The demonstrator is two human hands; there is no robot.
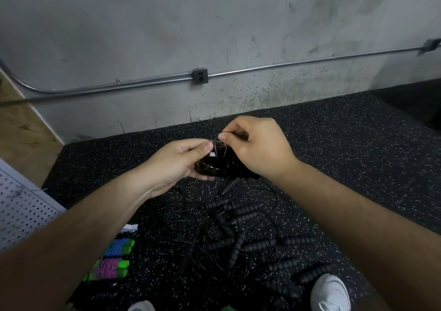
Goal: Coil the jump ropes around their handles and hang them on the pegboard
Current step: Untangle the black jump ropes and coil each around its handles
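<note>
Head view: black jump ropes [238, 234] are lying tangled on the speckled floor [358, 167], with the pegboard [19, 210] showing at the left edge. Above, the left hand [176, 162] is gripping a black handle bundle [210, 167] and the right hand [257, 148] is pinching its cord [217, 141]. Beyond, the floor is running to the wall [214, 36].

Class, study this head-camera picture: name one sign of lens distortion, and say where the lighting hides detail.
Head view: the wide lens bows the wall conduit and swells the forearms toward the edges; head view again, dim flat light lets the black ropes melt into the dark floor, and the bundle between the left hand and right hand shows little detail.
</note>
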